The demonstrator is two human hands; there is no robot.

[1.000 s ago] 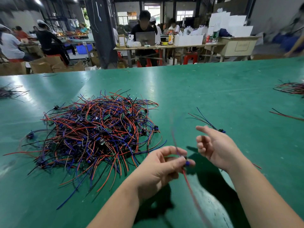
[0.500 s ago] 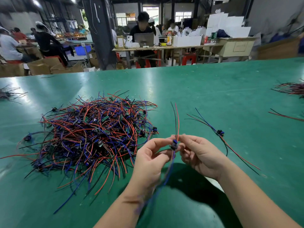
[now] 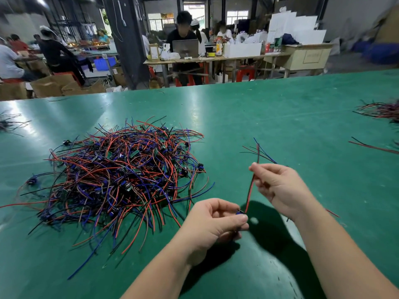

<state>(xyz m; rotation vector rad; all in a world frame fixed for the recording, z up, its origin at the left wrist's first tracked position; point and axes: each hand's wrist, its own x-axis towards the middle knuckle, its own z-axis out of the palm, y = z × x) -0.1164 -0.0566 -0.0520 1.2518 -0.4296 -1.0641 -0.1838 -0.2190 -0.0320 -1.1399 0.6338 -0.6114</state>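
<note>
Just right of the large tangled heap of red, blue and black wires [image 3: 121, 175], the small blue plug [image 3: 238, 212] ending the thin red-and-black wire pair [image 3: 250, 188] is almost wholly covered by the thumb and forefinger of the left hand [image 3: 216, 225], so its shape cannot be told. Further right of the heap, the right hand [image 3: 278, 186] covers the near part of a loose fan of thin blue, black and red wires [image 3: 262, 153]. Far right of the heap a dark wire tangle [image 3: 382, 110] is cut by the picture's edge, as is a sparse wire cluster [image 3: 10, 123] far left of it.
</note>
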